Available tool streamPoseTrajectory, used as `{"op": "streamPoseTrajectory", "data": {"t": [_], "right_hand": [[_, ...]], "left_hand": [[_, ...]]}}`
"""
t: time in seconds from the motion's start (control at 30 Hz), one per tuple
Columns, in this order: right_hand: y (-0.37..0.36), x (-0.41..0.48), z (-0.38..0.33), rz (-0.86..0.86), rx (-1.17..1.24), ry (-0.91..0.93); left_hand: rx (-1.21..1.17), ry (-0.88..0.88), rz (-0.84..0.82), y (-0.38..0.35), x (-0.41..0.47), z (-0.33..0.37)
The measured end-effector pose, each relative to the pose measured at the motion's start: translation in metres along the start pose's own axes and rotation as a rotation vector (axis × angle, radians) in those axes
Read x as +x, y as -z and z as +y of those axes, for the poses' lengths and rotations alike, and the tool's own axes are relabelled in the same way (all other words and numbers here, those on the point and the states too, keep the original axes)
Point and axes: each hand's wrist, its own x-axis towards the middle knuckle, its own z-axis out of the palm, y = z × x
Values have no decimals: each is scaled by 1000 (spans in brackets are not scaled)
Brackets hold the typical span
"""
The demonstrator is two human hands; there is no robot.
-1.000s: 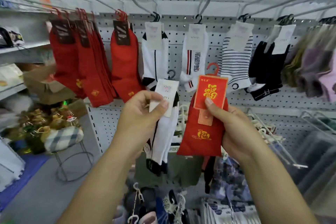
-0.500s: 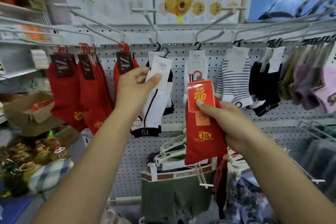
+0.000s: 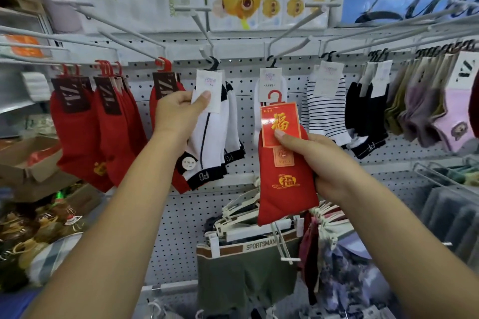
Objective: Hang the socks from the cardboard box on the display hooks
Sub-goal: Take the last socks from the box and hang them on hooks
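Pinching a red sock [image 3: 285, 186] by its card with the right hand [image 3: 321, 163] at 4 o'clock. Gripping the tag of a white sock [image 3: 208, 142] with the left hand [image 3: 177, 111] at 10 o'clock, hanger up at a display hook [image 3: 204, 33]. Seeing the cardboard box [image 3: 24, 163] far off at 9 o'clock.

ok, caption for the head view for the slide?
Left hand holds white socks at a display hook; right hand holds red socks.
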Motion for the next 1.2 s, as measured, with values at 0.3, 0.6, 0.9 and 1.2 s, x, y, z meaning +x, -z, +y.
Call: {"op": "streamPoseTrajectory", "data": {"t": [0.3, 0.6, 0.9, 1.2], "right_hand": [[29, 1, 6, 59, 108, 31], [101, -13, 12, 215, 174, 103], [251, -56, 11, 435, 245, 171], [429, -97, -5, 544, 310, 40]], "left_hand": [[223, -52, 219, -33, -60, -38], [3, 104, -437, -126, -135, -21], [32, 228, -789, -248, -200, 2], [42, 247, -613, -403, -269, 28]]}}
